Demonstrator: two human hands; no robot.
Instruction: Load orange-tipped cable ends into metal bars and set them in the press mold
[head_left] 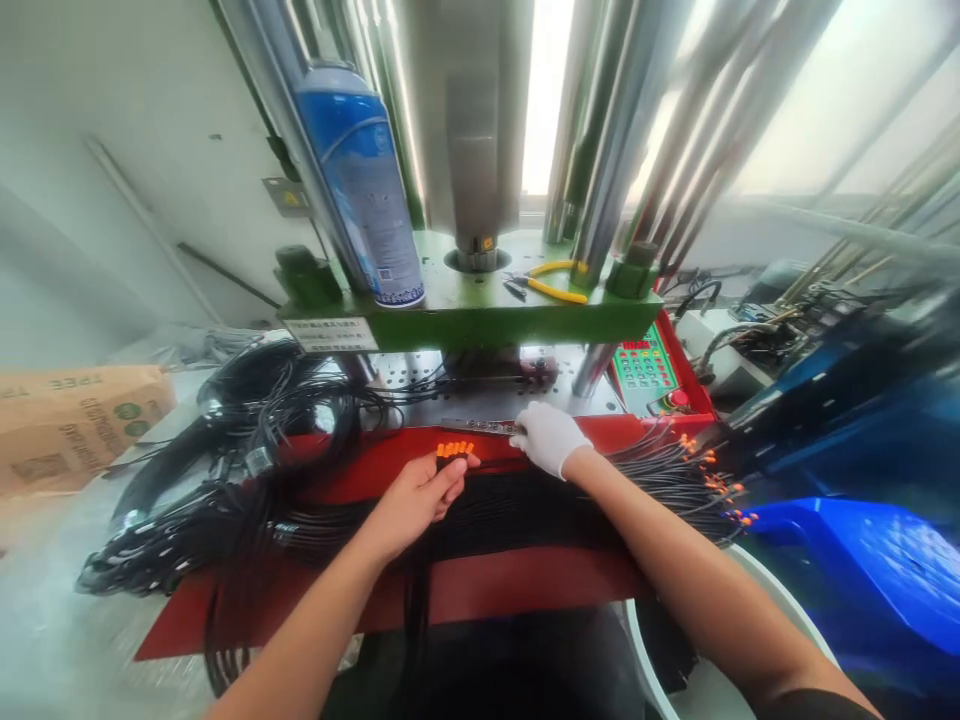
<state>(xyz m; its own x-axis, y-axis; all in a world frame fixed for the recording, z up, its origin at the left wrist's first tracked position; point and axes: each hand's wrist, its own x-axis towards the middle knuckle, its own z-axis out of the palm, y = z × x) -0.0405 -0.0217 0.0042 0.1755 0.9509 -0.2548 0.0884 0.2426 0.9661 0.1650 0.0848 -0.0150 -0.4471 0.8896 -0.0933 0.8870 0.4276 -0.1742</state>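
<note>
My bare left hand [420,492] pinches a small bunch of black cables with orange tips [455,449], held over the red work surface [525,585]. My right hand [549,436] wears a white glove and rests with curled fingers on a narrow metal mould strip [480,425] at the front of the press bed. Whether the gloved fingers grip anything is hidden. Both hands sit just in front of the green press [465,315].
Coils of black cable [247,470] pile up at the left. More orange-tipped cables [705,480] fan out at the right. On the press stand a blue spray can [360,180] and yellow-handled pliers [551,280]. A keypad panel [643,368], a cardboard box [67,420] and a blue bin [862,570] flank the area.
</note>
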